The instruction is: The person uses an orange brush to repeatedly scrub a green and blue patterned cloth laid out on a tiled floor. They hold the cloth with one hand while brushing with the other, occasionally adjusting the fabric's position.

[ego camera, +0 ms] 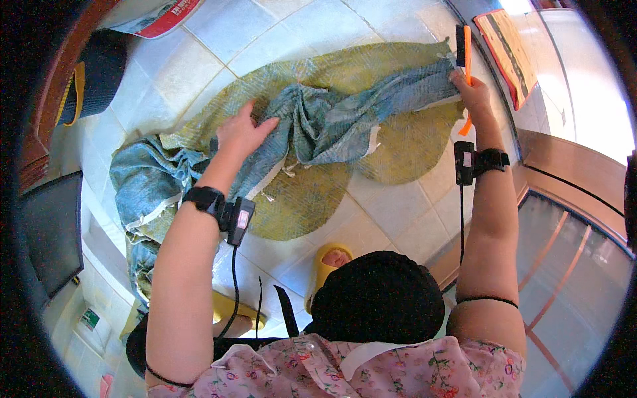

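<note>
A large crumpled cloth lies across the floor, blue-green on one side (328,124) and olive-yellow on the other (308,204), with a rounded, wavy outline. White edging and small tassels run along parts of it. My left hand (244,132) is over the cloth's middle, thumb and fingers apart, holding nothing; whether it touches the fabric is hard to tell. In my right hand (473,94) is an orange-handled brush (465,54) with black bristles facing left. The fingers of that hand also meet the cloth's right end, and whether they pinch it is unclear.
Pale floor tiles (393,214) surround the cloth. A striped mat (510,57) lies past a dark threshold at upper right. A glazed door panel (577,278) stands at right. On the left are a dark container (99,74) and a dark panel (52,234). A yellow slipper (323,268) is on my foot.
</note>
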The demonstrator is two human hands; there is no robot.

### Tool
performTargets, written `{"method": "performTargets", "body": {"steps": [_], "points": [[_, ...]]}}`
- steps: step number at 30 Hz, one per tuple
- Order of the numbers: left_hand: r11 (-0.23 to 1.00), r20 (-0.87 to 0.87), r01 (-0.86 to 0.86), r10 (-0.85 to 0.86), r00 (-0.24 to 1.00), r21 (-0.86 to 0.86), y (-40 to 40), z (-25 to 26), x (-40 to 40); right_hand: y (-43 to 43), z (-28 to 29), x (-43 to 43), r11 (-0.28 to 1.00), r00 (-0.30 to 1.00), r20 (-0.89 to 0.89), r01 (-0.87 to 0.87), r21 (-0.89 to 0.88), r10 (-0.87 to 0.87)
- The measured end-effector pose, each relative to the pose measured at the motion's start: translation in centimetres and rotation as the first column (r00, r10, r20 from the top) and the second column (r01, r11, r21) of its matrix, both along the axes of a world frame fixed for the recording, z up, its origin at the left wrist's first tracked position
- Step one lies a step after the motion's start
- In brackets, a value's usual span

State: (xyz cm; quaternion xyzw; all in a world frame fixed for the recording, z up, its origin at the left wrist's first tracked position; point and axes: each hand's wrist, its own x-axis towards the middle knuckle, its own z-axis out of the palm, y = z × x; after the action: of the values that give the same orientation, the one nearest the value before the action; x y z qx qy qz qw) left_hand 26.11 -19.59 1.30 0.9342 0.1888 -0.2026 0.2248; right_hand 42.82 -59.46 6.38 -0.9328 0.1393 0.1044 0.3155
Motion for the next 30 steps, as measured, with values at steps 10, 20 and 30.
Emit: {"method": "performTargets", "body": {"steps": [10,20,30], "points": [[0.744,0.187,-0.055,0.237,0.953,-0.665,5.6,4.9,0.9,-6.3,7.7,-0.4,0.934,0.975,0.221,-0.083,0.347,0.004],[0.669,-0.057,0.183,-0.32,0.946,-0.721,4.5,15.1,-2.6,-6.7,13.6,-7.8,0.761,0.976,0.208,-0.087,0.643,-0.063],[0.98,0.228,0.197,-0.184,0.956,-0.036,3.2,1.5,2.5,-4.5,5.9,0.4,0.904,0.997,0.042,-0.038,-0.425,0.062]]}}
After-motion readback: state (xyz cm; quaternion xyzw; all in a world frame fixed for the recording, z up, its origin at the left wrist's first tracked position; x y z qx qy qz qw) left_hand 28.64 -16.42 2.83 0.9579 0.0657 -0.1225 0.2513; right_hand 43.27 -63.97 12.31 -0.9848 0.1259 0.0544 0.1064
